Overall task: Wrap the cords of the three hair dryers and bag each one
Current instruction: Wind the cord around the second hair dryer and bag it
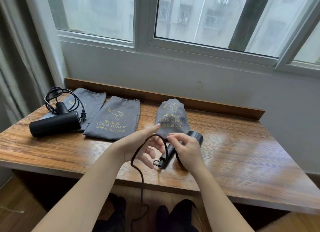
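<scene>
My right hand grips the handle of a black hair dryer just above the wooden table. Its black cord loops over my left hand, whose fingers are spread and nearly straight, then hangs off the table's front edge toward the floor. Behind my hands stands a filled grey "HAIR DRIER" bag. An empty flat grey bag lies left of it. At the far left a second black hair dryer with a loose cord lies on a third grey bag.
A low wooden ledge runs along the table's back under the white wall and window. A curtain hangs at the left. The table's right half shows bare wood. Dark shoes are on the floor below.
</scene>
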### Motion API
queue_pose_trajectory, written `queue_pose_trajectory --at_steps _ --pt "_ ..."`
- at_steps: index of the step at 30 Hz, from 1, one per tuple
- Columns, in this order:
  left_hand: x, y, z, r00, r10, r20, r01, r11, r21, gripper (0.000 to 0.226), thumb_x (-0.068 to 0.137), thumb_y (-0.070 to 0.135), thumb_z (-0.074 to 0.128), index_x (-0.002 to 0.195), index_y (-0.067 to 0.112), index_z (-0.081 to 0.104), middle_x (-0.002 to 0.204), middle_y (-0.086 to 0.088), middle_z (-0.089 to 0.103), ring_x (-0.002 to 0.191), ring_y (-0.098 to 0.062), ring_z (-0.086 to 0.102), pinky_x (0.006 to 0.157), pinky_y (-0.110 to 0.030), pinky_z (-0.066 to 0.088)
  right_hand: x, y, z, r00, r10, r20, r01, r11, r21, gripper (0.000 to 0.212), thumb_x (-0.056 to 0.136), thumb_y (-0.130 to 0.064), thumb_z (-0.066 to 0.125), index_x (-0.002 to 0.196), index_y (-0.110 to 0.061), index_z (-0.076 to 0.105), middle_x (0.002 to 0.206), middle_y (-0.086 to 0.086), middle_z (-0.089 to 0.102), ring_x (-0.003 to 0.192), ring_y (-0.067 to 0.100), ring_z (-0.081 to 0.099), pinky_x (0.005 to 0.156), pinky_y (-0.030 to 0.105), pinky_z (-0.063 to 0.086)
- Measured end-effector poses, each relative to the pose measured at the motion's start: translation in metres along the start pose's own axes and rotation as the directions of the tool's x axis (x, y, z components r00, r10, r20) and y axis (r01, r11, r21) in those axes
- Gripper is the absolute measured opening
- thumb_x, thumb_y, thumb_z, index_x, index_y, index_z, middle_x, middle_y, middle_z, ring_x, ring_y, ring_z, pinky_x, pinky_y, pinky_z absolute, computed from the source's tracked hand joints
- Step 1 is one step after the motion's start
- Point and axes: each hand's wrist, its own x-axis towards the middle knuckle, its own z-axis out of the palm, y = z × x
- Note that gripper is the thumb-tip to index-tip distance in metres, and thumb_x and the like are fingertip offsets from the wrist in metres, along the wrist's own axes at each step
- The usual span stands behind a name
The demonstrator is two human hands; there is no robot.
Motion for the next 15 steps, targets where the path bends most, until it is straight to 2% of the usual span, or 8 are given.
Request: queue_pose_trajectory --at_steps 2,3,5,7,10,12,15 --pt "0.004 -0.005 -0.006 0.999 0.022 -0.047 -0.024 0.999 -0.043 0.03 0.093 0.036 0.056 0.089 0.007 0.058 0.093 -0.012 0.067 0.067 -0.02 0.062 0.063 -0.047 0.059 0.006 0.014 -0.006 0.987 -0.012 -0.162 -0.034 0.96 -0.279 0.006 0.088 -0.027 0.071 0.093 -0.025 0.074 0.11 -0.009 0.068 0.112 0.016 0.058 0.098 0.03 0.041" --pt "0.006 -0.008 -0.009 0.998 0.033 -0.054 -0.036 0.998 -0.05 0.021 0.088 0.029 0.059 0.086 0.009 0.058 0.095 -0.011 0.067 0.071 -0.021 0.064 0.068 -0.049 0.059 0.008 0.02 -0.008 0.976 0.015 -0.217 -0.109 0.896 -0.43 0.022 0.086 -0.031 0.072 0.106 -0.023 0.071 0.124 -0.002 0.061 0.122 0.023 0.049 0.104 0.033 0.035" --pt "0.006 -0.012 -0.012 0.999 0.031 -0.027 -0.033 0.997 -0.064 0.022 0.092 0.032 0.058 0.083 0.012 0.059 0.097 -0.012 0.068 0.076 -0.023 0.066 0.069 -0.047 0.059 0.01 0.032 -0.013 0.948 0.161 -0.276 -0.288 0.803 -0.522 0.06 0.083 -0.042 0.072 0.135 -0.02 0.053 0.144 0.008 0.042 0.133 0.032 0.033 0.11 0.037 0.026" --pt "0.008 -0.014 -0.011 0.998 0.011 -0.063 -0.012 1.0 -0.017 0.032 0.098 0.041 0.053 0.089 0.011 0.061 0.1 -0.013 0.068 0.081 -0.025 0.067 0.065 -0.044 0.059 0.011 0.04 -0.016 0.909 0.324 -0.261 -0.41 0.807 -0.426 0.089 0.079 -0.049 0.074 0.15 -0.017 0.031 0.15 0.013 0.035 0.138 0.035 0.03 0.114 0.041 0.024" --pt "0.016 -0.023 -0.001 0.982 0.006 -0.191 0.035 0.977 0.209 0.032 0.094 0.038 0.062 0.11 0.01 0.06 0.113 -0.009 0.064 0.095 -0.021 0.067 0.068 -0.042 0.061 0.012 0.051 -0.015 0.86 0.471 -0.194 -0.509 0.816 -0.275 0.107 0.079 -0.051 0.073 0.157 -0.017 0.009 0.152 0.016 0.04 0.137 0.036 0.038 0.113 0.042 0.031" --pt "0.025 -0.034 0.005 0.968 0.019 -0.248 0.07 0.936 0.345 0.037 0.09 0.036 0.068 0.119 0.016 0.057 0.118 -0.002 0.06 0.1 -0.016 0.063 0.072 -0.036 0.06 0.013 0.054 -0.016 0.847 0.493 -0.198 -0.528 0.824 -0.208 0.108 0.078 -0.047 0.075 0.157 -0.02 0.008 0.148 0.015 0.046 0.133 0.035 0.045 0.109 0.042 0.037" --pt "0.038 -0.051 0.012 0.962 0.043 -0.271 0.092 0.881 0.464 0.057 0.085 0.035 0.073 0.133 0.019 0.047 0.121 0.0 0.055 0.098 -0.015 0.062 0.077 -0.029 0.054 0.01 0.051 -0.018 0.844 0.493 -0.211 -0.527 0.835 -0.157 0.102 0.072 -0.042 0.079 0.153 -0.024 0.02 0.137 0.009 0.055 0.121 0.032 0.054 0.099 0.039 0.044"
